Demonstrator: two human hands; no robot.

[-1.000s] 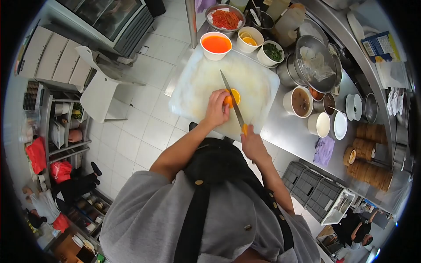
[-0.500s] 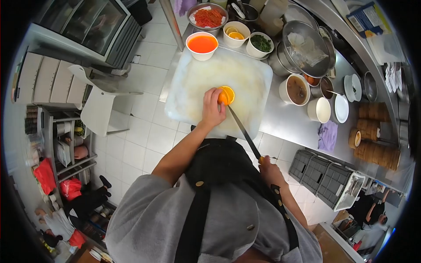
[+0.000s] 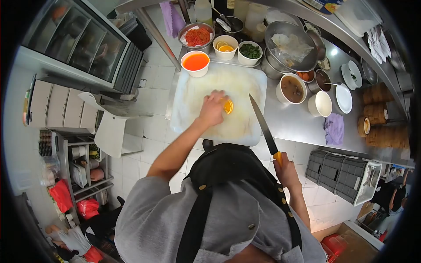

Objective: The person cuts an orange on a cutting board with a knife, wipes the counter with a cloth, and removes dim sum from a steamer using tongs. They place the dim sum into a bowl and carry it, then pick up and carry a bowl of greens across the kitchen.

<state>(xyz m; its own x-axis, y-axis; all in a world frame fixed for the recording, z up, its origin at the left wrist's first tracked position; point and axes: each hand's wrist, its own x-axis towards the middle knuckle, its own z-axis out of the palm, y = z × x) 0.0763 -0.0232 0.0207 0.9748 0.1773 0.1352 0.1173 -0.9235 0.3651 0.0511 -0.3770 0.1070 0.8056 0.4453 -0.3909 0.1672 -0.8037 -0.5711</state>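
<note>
An orange slice (image 3: 228, 106) lies on the white cutting board (image 3: 245, 79), cut face up. My left hand (image 3: 213, 108) is just left of the slice, over the board, its fingers curled and blurred; what is beneath them is hidden. In my right hand (image 3: 287, 169) is the yellow handle of a long knife (image 3: 264, 125), its blade pointing up and left across the board's right edge. Beyond the board stand a bowl of orange-red liquid (image 3: 195, 62), a bowl of orange slices (image 3: 225, 47) and a bowl of chopped greens (image 3: 250, 52).
Behind them is a metal bowl of shredded carrot (image 3: 197, 37). Right of the board are a bowl of brown broth (image 3: 291, 89), an empty bowl (image 3: 320, 104), a purple cloth (image 3: 334, 129) and bamboo steamers (image 3: 383, 131). Grey crates (image 3: 335, 173) stand below the counter. Two people are visible at the lower edges.
The knife has moved away from the orange to the right, held in my right hand. My left hand has shifted over the fruit, leaving one flat slice showing. The view has turned.
</note>
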